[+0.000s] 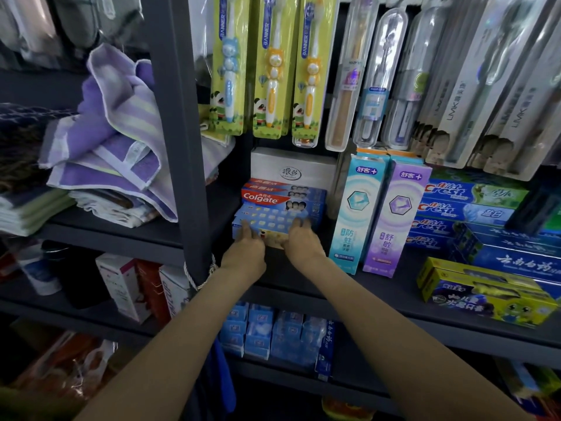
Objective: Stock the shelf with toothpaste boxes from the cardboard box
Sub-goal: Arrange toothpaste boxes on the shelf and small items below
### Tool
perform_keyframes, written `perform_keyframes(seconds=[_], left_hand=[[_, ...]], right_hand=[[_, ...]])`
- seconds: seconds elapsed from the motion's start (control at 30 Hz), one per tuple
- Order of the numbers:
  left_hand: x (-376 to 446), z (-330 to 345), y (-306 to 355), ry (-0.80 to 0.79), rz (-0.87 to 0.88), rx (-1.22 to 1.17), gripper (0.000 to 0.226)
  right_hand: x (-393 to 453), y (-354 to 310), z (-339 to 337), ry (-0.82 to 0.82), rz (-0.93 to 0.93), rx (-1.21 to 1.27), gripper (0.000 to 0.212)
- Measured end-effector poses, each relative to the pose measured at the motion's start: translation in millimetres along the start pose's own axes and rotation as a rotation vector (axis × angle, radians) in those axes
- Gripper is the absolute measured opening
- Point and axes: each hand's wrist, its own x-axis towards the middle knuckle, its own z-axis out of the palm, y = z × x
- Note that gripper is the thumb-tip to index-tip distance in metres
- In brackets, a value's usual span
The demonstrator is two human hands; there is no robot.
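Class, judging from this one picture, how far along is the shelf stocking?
Done: Colgate boxes already lie stacked on the shelf. In hand: the left hand and right hand hold the front box at both ends. Left: unknown, since the cardboard box is out of view.

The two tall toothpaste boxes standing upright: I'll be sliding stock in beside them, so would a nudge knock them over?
Probably yes. The tall boxes stand on their narrow ends, so they look top-heavy. They lean together, so one may take the other down. The flat Colgate stack that the left hand and right hand touch looks steadier.
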Motion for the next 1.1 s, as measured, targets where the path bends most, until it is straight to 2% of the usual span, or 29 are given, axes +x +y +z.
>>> perform_keyframes(seconds=[0.1,0.2,0.33,0.47,0.57,0.7,0.8,0.9,0.97,1.1], left_hand=[[-1,-3,-1,-0.018,-0.040,0.016,0.061],[-3,-7,0,-0.028,-0.075,-0.004,0.058],[-8,-7,1,-0.012,-0.019,-0.016,0.056],[-22,-4,4,0.042,0.014,-0.079,0.052],[-37,1,17,0.257,0.095,-0.209,0.044],[-50,4,58,0.558,0.390,-0.374,0.037],[-57,-2,110,0.582,0.555,-0.430,0.040],[-63,2,164,0.522,0.696,-0.426,0.043],[-61,11,195,0.427,0.733,-0.390,0.049],[-46,32,235,0.227,0.720,-0.181,0.063]], right_hand=[[3,-3,-2,-0.019,0.020,0.110,0.066],[2,-9,1,-0.064,0.032,0.110,0.074],[8,-15,1,-0.092,0.065,0.067,0.078],[4,-9,-7,-0.142,0.056,0.223,0.075],[-18,-12,-15,-0.012,-0.042,0.277,0.073],[-66,11,-50,0.310,-0.332,0.243,0.054],[-99,62,-84,0.481,-0.383,0.216,0.044],[-127,128,-111,0.560,-0.293,0.184,0.041],[-141,171,-126,0.492,-0.150,0.144,0.039],[-152,246,-139,0.075,0.095,0.046,0.047]])
